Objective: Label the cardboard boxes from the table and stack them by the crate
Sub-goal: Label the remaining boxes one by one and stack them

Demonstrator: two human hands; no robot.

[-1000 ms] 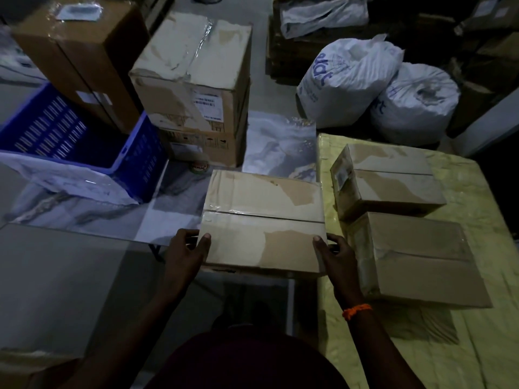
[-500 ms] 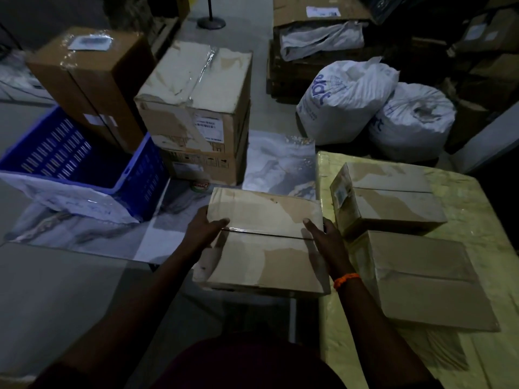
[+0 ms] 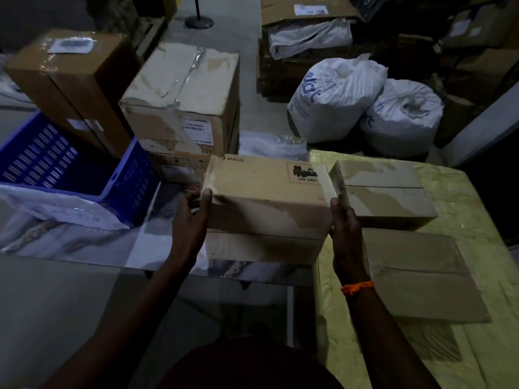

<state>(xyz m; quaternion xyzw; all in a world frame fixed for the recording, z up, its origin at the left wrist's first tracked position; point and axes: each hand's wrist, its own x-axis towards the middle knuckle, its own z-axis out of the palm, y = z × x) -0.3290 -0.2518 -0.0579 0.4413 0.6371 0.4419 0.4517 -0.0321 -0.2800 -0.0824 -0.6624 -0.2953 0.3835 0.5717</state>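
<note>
I hold a flat cardboard box (image 3: 266,197) in the air, left of the table, tilted so a face printed "PICO" and "UN 3481" shows on top. My left hand (image 3: 193,217) grips its left end, thumb on the upper edge. My right hand (image 3: 344,220), with an orange wrist thread, grips its right end. Two more cardboard boxes lie on the yellow-covered table (image 3: 463,197): a far box (image 3: 387,192) and a near box (image 3: 421,276). A blue crate (image 3: 132,178) stands on the floor at the left.
Beside the crate stand stacked cardboard boxes (image 3: 182,108) and a tall brown box (image 3: 73,80). Two white sacks (image 3: 334,99) sit on the floor beyond the table. More cartons (image 3: 303,32) lie at the back. A pole stand base (image 3: 198,22) stands far behind.
The held box has been lifted and tipped toward me, bringing the printed face into view. Both hands have slid up along its ends.
</note>
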